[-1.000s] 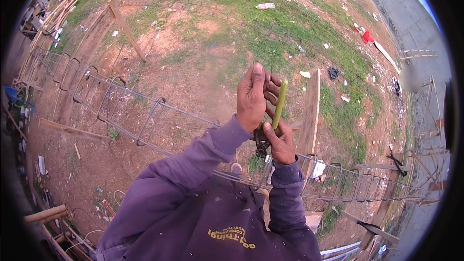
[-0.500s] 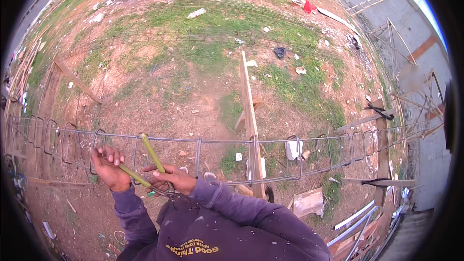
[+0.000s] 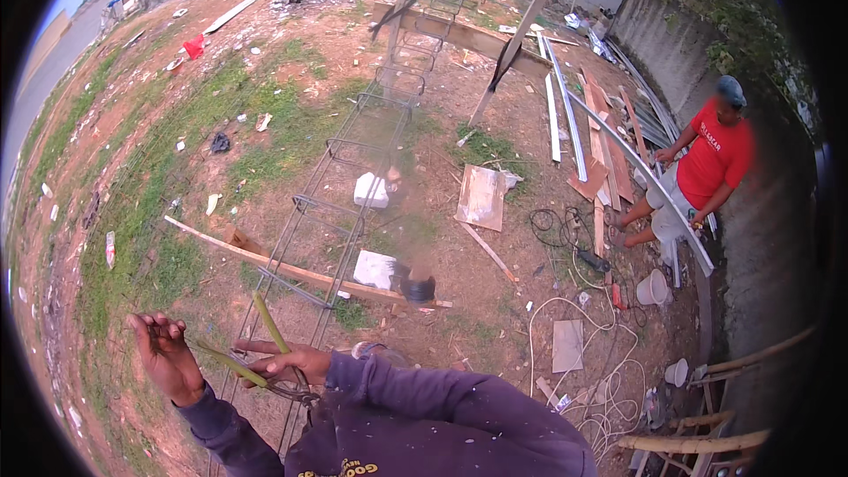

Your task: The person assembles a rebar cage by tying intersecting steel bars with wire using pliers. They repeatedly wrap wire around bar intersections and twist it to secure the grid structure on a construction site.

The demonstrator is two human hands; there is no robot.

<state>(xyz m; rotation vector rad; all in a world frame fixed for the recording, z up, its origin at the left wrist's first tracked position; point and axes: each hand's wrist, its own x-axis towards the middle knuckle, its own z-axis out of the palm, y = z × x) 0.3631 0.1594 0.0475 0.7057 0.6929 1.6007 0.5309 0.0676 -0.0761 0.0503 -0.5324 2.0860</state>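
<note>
A pair of pincers with yellow-green handles (image 3: 271, 322) is in my right hand (image 3: 300, 366), one handle pointing up and the other out to the left. Its dark metal head lies by my wrist, partly hidden, with what look like thin wire loops around it. My left hand (image 3: 168, 360) is raised to the left of the handles, palm up, fingers apart and slightly curled, with nothing visible in it. A long rebar cage (image 3: 329, 210) with square stirrups runs from below my hands away toward the far wall.
A wooden plank (image 3: 309, 276) crosses under the cage. Wooden posts (image 3: 508, 57) stand beyond. To the right, a co-worker in a red shirt (image 3: 720, 152) holds a long metal profile (image 3: 649, 178). Cables (image 3: 609, 380), boards, buckets (image 3: 652, 288) and white blocks (image 3: 371, 190) lie about.
My view has swung to the right, bringing the co-worker into sight. My left hand has moved away from the pincers' handle; my right hand still holds them.
</note>
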